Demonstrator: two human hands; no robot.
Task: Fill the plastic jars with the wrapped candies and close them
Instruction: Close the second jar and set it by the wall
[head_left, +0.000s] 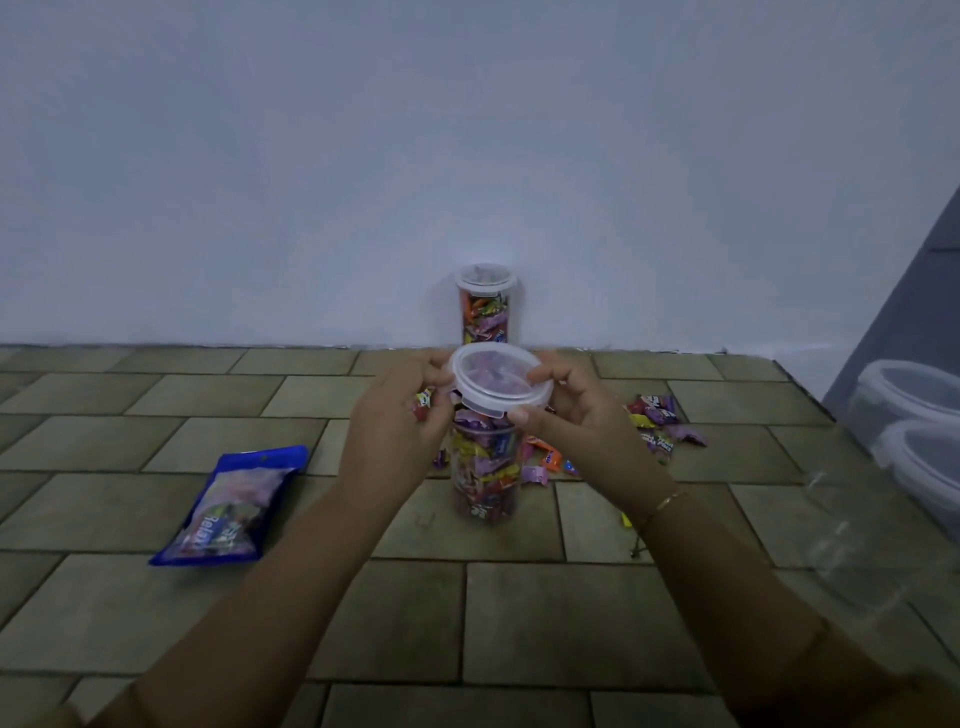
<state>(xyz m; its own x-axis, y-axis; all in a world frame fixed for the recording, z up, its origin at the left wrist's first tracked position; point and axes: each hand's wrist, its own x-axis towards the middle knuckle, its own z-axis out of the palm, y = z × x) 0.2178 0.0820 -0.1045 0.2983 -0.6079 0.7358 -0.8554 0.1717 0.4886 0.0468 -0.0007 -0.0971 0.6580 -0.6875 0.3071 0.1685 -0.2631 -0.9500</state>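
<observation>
A tall clear plastic jar (484, 474) packed with colourful wrapped candies stands on the tiled floor in the middle. Just above its mouth a round translucent lid (500, 379) is held tilted, apart from the rim. My left hand (402, 422) grips the lid's left edge and my right hand (569, 410) pinches its right edge, thumb under the front tab. A second jar (486, 306), full of candies and with its lid on, stands by the wall behind. Loose wrapped candies (658, 423) lie on the floor to the right.
A blue candy bag (235, 506) lies on the floor at the left. At the right edge stand two stacked clear tubs (917, 415), with another clear empty jar (857, 540) lying in front of them. A pale wall rises close behind.
</observation>
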